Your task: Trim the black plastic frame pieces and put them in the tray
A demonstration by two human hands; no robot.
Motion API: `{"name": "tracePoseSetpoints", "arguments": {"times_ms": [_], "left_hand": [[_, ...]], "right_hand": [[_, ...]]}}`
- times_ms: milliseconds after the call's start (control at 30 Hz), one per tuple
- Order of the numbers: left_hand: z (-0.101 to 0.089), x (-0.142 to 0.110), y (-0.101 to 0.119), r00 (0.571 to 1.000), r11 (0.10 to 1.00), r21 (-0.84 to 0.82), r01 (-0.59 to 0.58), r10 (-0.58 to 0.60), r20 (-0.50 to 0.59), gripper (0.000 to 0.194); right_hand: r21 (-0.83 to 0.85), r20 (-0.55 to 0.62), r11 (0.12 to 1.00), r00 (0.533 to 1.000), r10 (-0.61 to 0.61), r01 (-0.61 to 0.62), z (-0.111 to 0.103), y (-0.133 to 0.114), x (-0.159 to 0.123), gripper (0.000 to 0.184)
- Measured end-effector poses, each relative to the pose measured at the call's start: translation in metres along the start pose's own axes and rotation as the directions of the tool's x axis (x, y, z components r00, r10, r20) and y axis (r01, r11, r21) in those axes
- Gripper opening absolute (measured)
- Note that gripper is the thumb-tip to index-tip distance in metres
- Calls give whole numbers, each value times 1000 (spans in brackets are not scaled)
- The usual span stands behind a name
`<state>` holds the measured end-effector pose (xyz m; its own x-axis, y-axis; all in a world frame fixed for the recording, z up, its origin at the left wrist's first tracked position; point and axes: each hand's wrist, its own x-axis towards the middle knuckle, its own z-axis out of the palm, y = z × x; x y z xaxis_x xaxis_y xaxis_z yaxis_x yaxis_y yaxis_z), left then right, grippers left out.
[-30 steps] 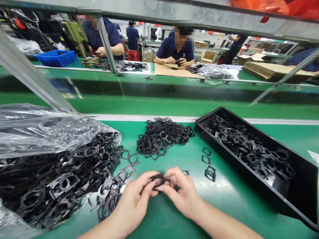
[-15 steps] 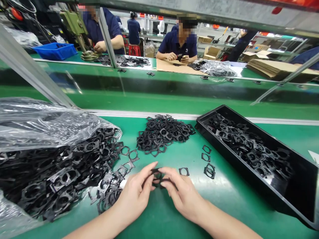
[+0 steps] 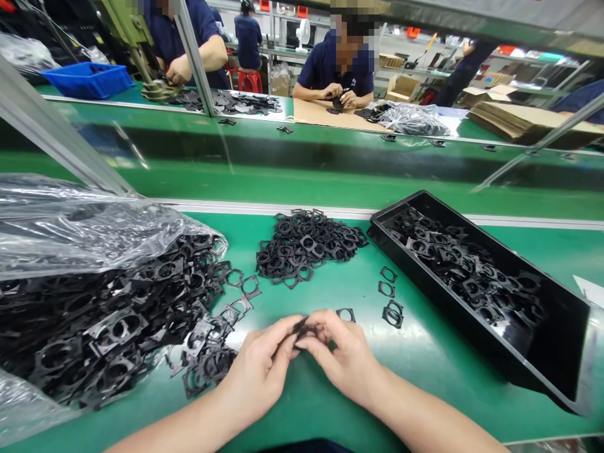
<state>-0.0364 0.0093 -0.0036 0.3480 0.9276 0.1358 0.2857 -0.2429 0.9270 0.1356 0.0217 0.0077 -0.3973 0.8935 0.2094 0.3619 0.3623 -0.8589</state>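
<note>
My left hand (image 3: 265,362) and my right hand (image 3: 342,352) meet low in the middle of the head view, fingertips together. Between them they pinch a black plastic frame (image 3: 301,327), mostly covered by the fingers; whether it is one piece or two pressed together I cannot tell. Just beyond the right hand lies a single black frame with a round hole (image 3: 346,313). Several more loose frames (image 3: 392,314) lie to the right of it. Farther back is a heap of black frames (image 3: 309,245). Left of my left hand, many greyish-black frames (image 3: 117,327) spill across the bench.
A clear plastic bag (image 3: 85,226) covers part of the left pile. At the right a long black bin (image 3: 453,321) holds more frames. Beyond the bench runs a green conveyor belt (image 3: 302,173) with scattered parts. Co-workers sit across it, near a blue bin (image 3: 89,80).
My hands have drawn closer together, and the frame between them is tilted and more hidden by the fingers. The whole view has shifted slightly.
</note>
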Motion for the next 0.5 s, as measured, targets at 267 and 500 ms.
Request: {"name": "tracePoseSetpoints", "arguments": {"times_ms": [267, 500], "left_hand": [[-2, -1, 0, 1000, 999, -30, 10, -11, -8, 36], [0, -2, 3, 1000, 996, -86, 13, -13, -3, 38]], "right_hand": [[-108, 43, 991, 996, -79, 83, -6, -4, 1, 16], [-76, -11, 996, 999, -39, 38, -3, 0, -1, 11]]}}
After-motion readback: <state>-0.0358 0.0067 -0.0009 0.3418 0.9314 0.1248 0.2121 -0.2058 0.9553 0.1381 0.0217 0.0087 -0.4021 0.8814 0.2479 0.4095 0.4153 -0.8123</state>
